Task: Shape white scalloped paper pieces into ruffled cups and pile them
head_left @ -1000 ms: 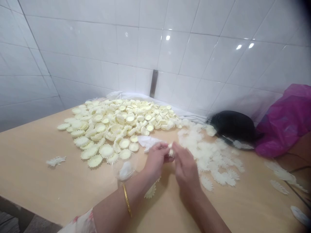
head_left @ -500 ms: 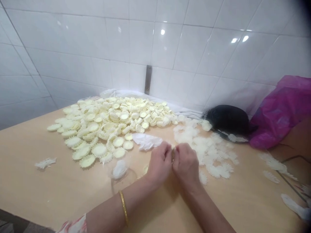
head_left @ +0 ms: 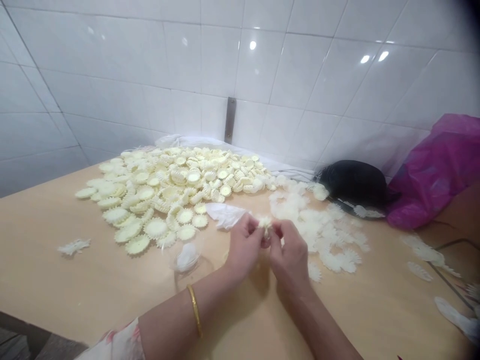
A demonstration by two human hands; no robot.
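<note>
Between the fingertips of both hands is a small pale yellow flower-like piece with a toothed edge [head_left: 264, 224]. My left hand [head_left: 243, 250], with a gold bangle on its wrist, pinches it from the left, and my right hand [head_left: 291, 252] pinches it from the right. Fingers partly cover the piece. Just behind my left hand lies a crumpled white cloth or tissue [head_left: 225, 216]. A small clear round dish [head_left: 186, 260] with something white in it sits to the left. Beyond spreads a heap of pale yellow toothed-edge discs [head_left: 155, 227].
Thin white toothed pieces [head_left: 315, 225] lie scattered at the right. Farther back are a black rounded object [head_left: 352, 185] and a magenta plastic bag [head_left: 431, 175]. A tiled wall [head_left: 180, 55] borders the wooden table [head_left: 45, 280]. Dark cord-like lines run along the right side.
My fingers have turned and loosened slightly apart, so the pale yellow piece now shows between them; before, it was mostly hidden. The view has shifted slightly.
</note>
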